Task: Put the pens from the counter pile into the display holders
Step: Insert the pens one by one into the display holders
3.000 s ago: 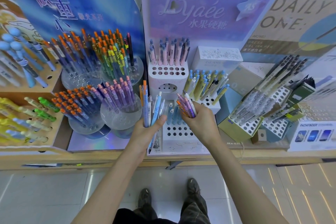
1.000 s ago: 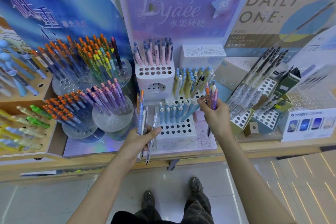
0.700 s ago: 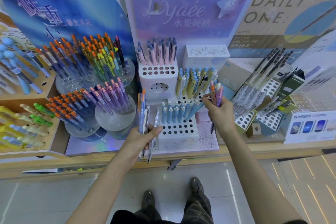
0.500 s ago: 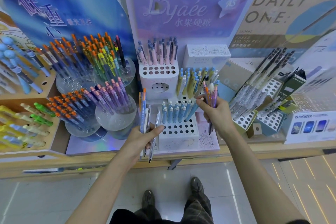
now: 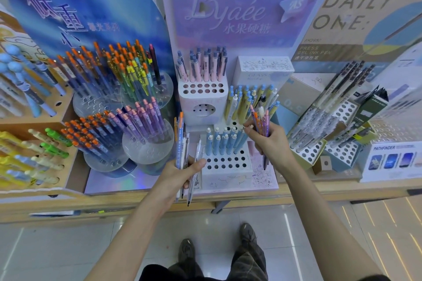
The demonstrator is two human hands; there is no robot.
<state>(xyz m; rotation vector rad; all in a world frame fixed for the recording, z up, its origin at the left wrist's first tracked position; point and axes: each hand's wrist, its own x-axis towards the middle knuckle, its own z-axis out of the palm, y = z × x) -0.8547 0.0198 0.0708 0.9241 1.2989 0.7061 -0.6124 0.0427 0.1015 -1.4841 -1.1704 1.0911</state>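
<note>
Pens fill both hands just below the frame's centre; no loose pile shows on the counter. The left hand (image 5: 182,173) has its fingers and thumb wrapped round a bundle of blue and clear pens (image 5: 181,139), whose tips hang down past the counter edge. The right hand (image 5: 272,143) curls its lower fingers round a bunch of pink, orange and purple pens (image 5: 261,121). Its thumb and forefinger tips (image 5: 247,126) reach left, close to the back row of light blue pens (image 5: 222,143) standing in the white perforated holder (image 5: 228,166); whether they pinch one I cannot tell. The step looks like seating a single pen. To do it well, free one pen without loosening the others, match its kind to the holder, aim it upright over an empty hole, and avoid knocking the neighbours.
</note>
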